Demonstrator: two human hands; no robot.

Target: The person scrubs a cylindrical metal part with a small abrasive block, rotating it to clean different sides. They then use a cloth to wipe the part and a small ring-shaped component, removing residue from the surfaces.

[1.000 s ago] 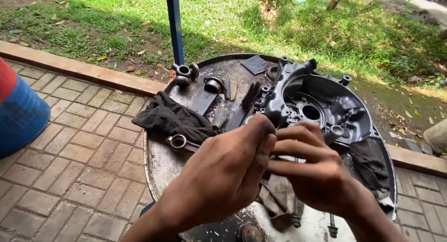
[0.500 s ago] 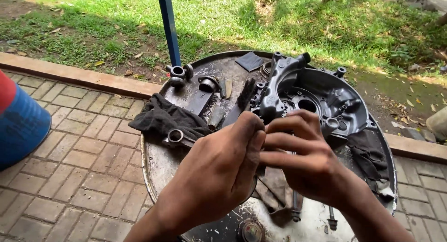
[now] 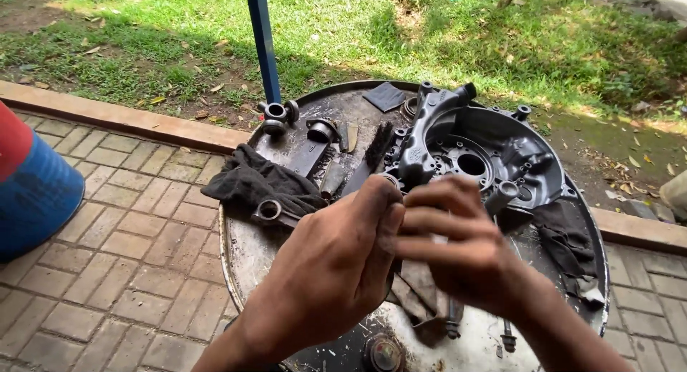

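My left hand (image 3: 333,265) and my right hand (image 3: 461,247) meet fingertip to fingertip above a round, rusty drum top (image 3: 240,261). Between them they pinch a small metal part (image 3: 391,179), of which only a ring-like edge shows above my left thumb; the rest is hidden by the fingers. Just behind the hands lies a dark grey cast engine cover (image 3: 494,147) with a round centre hole and several bolt bosses. Both hands are grimy.
On the drum lie a dark rag (image 3: 254,182) over a ring spanner (image 3: 270,212), a wire brush (image 3: 378,144), bushings (image 3: 275,116), a second rag (image 3: 565,240) and bolts (image 3: 452,323). A blue pole (image 3: 262,43) stands behind, a blue-and-red barrel (image 3: 32,193) to the left, brick paving and grass around.
My two hands have stayed pressed together over the drum, the right fingers sliding a little across the left fingertips. The view has shifted slightly; nothing on the drum has moved.
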